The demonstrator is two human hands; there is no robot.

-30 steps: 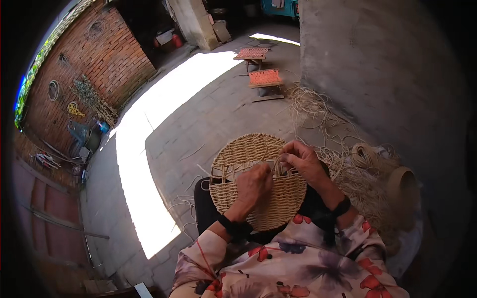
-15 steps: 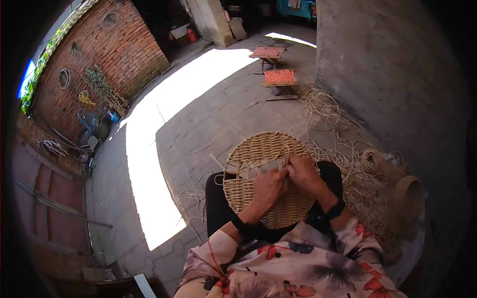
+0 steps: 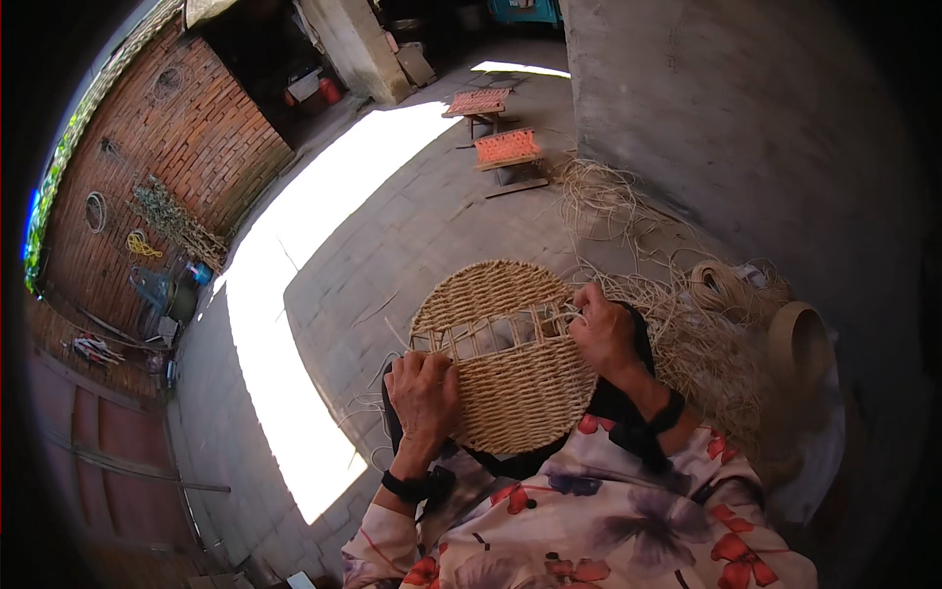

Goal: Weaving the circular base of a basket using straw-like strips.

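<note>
A round mat (image 3: 520, 393) woven from straw-coloured cord rests on my lap. Across its upper middle runs an unwoven gap where bare crosswise strands show, with dense weave above and below. My left hand (image 3: 422, 398) grips the mat's left rim, fingers curled over the edge. At the right end of the gap, my right hand (image 3: 603, 339) is closed, its fingertips pinching a pale cord (image 3: 577, 312) beside the rim. A loose cord end (image 3: 395, 332) sticks out past the left rim, above my left hand.
A tangled heap of cord (image 3: 706, 363) with coiled rolls (image 3: 721, 287) lies to my right beside a grey wall (image 3: 736, 137). Two low stools with orange-red woven seats (image 3: 507, 147) stand ahead. Sunlit paving (image 3: 304, 226) and a brick wall (image 3: 196, 108) are on the left.
My hands have parted: the left moved from the mat's middle to its left rim, the right to its right edge. The view has shifted, so the mat sits farther left.
</note>
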